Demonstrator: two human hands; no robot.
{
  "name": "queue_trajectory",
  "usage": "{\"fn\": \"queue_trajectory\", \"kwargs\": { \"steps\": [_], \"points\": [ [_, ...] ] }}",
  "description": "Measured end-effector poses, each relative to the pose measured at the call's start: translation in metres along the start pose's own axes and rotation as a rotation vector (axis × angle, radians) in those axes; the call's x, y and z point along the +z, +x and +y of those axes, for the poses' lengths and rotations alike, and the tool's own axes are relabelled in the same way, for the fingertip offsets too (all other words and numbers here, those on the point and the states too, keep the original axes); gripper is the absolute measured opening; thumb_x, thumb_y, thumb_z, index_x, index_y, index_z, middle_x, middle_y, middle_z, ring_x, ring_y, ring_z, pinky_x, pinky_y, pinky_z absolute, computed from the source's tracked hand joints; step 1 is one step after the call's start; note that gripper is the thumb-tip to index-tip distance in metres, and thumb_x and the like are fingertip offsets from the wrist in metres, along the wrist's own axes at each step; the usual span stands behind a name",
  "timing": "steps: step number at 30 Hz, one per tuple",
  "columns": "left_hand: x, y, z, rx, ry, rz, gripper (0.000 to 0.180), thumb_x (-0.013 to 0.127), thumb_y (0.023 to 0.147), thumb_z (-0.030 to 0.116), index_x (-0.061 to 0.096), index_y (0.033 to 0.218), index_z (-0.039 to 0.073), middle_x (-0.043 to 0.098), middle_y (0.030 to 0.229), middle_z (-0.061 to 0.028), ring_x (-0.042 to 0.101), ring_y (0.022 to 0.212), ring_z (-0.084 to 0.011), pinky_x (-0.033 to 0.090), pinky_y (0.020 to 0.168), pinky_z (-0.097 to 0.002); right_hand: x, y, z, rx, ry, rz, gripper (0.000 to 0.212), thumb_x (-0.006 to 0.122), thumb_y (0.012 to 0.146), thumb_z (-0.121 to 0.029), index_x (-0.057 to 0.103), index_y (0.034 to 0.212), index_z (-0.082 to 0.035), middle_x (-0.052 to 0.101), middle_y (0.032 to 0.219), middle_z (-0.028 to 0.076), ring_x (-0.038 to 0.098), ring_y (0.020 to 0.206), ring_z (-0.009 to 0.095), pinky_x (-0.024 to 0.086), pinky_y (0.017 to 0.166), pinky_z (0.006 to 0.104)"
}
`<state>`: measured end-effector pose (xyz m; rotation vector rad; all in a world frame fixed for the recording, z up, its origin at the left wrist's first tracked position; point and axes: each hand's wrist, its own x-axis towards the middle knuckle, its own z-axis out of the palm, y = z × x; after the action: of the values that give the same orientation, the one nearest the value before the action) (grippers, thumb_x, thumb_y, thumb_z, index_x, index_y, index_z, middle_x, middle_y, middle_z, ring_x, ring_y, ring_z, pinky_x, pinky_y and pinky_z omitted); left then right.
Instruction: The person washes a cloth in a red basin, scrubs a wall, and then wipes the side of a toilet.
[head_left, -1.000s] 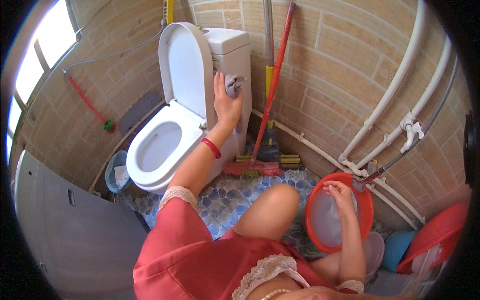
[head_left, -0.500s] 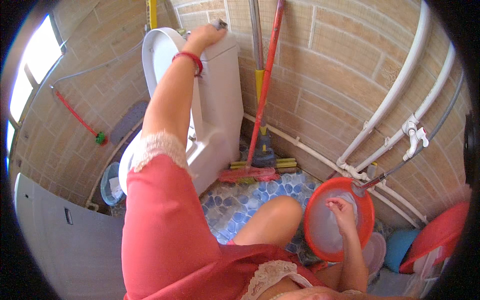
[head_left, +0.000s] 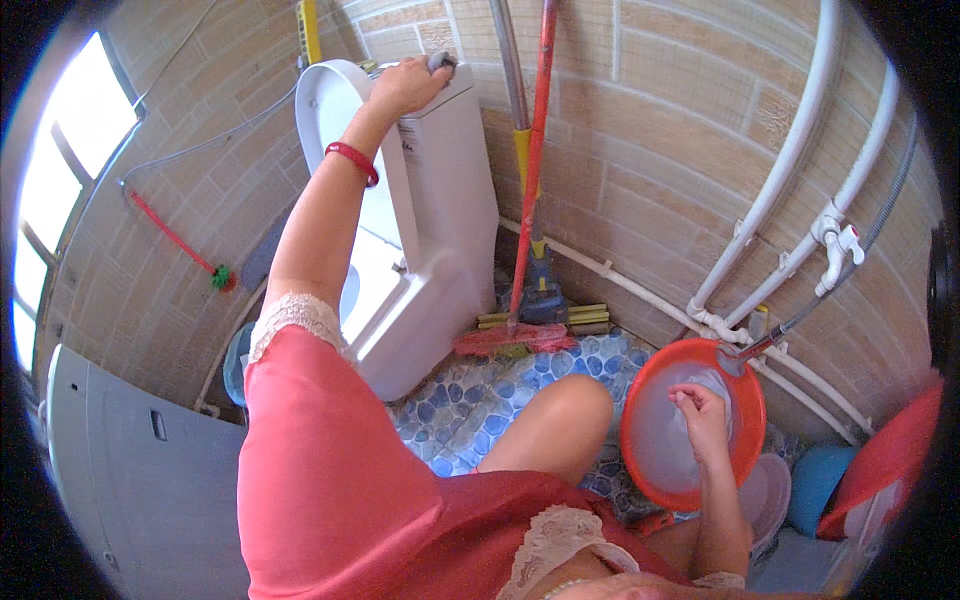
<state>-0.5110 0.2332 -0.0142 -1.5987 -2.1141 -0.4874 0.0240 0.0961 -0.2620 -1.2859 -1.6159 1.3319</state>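
Note:
My left hand point(head_left: 408, 86), with a red bracelet at its wrist, reaches to the top of the white toilet tank point(head_left: 450, 160). Its fingers close around a small grey object point(head_left: 441, 64), mostly hidden, whose kind I cannot tell. Beside that arm stands the toilet's raised lid point(head_left: 330, 110), above the white seat point(head_left: 378, 283). My right hand point(head_left: 704, 415) hovers over an orange basin point(head_left: 757, 440), its fingertips drawn together and nothing visible between them. Cloudy water point(head_left: 655, 440) fills the basin, and a pale cloth point(head_left: 722, 392) shows at its far side.
A red-handled broom point(head_left: 533, 170) and a metal-poled mop point(head_left: 507, 60) lean against the tiled wall. A grey hose point(head_left: 800, 315) runs into the basin from the white pipes point(head_left: 775, 195). Blue and red basins point(head_left: 820, 485) stand at right; a grey panel point(head_left: 130, 480) is at left.
The whole view has shifted slightly. My left hand remains at the tank top with the grey object, its wrist a little lower. My right hand stays over the basin, fingers together.

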Motion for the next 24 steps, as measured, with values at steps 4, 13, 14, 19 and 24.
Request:
{"fn": "queue_trajectory", "kwargs": {
  "steps": [4,13,14,19,24],
  "points": [
    [0.015,0.044,-0.034,-0.065,-0.031,-0.238,0.057,0.038,0.08,0.045,0.056,0.106,-0.003,0.055,0.108,-0.0244,0.052,0.102,-0.0387,0.039,0.089,-0.0424,0.003,0.005,0.01,-0.01,0.037,-0.013,0.013,0.051,0.083,-0.003,0.061,0.091,0.002,0.062,0.085,0.007,0.058,0.079,0.013,0.044,0.074,0.0243],
    [0.045,0.086,-0.027,-0.301,-0.005,-0.145,0.054,0.035,0.082,0.046,0.054,0.113,0.005,0.051,0.117,-0.0194,0.048,0.11,-0.0351,0.036,0.094,-0.0404,-0.002,-0.01,-0.006,-0.016,-0.192,0.027,0.015,0.053,0.083,-0.007,0.061,0.092,0.002,0.062,0.084,0.005,0.057,0.08,0.011,0.043,0.075,0.0236],
    [0.042,0.089,-0.052,-0.351,-0.013,-0.158,0.045,0.042,0.079,0.036,0.057,0.111,0.008,0.051,0.12,-0.0151,0.047,0.113,-0.0299,0.036,0.094,-0.0377,0.002,-0.011,-0.005,-0.005,-0.191,-0.015,0.015,0.053,0.083,-0.007,0.061,0.092,0.002,0.062,0.084,0.005,0.057,0.08,0.011,0.043,0.075,0.0236],
    [0.03,0.042,-0.051,0.326,0.139,-0.027,0.033,0.042,0.086,0.028,0.055,0.096,-0.001,0.06,0.094,-0.0213,0.059,0.079,-0.0377,0.047,0.07,-0.0476,0.012,-0.002,0.008,-0.033,-0.175,-0.029,0.016,0.056,0.082,-0.01,0.062,0.093,0.001,0.063,0.086,0.005,0.057,0.08,0.011,0.044,0.073,0.0243],
    [-0.027,-0.038,0.027,0.041,0.122,0.07,0.041,0.042,0.085,0.037,0.055,0.096,0.0,0.06,0.087,-0.022,0.059,0.08,-0.0377,0.046,0.071,-0.0475,0.027,0.013,0.006,-0.067,-0.073,-0.069,0.015,0.053,0.084,-0.007,0.061,0.093,0.001,0.063,0.086,0.006,0.058,0.081,0.012,0.044,0.076,0.0243]
  ]
}}
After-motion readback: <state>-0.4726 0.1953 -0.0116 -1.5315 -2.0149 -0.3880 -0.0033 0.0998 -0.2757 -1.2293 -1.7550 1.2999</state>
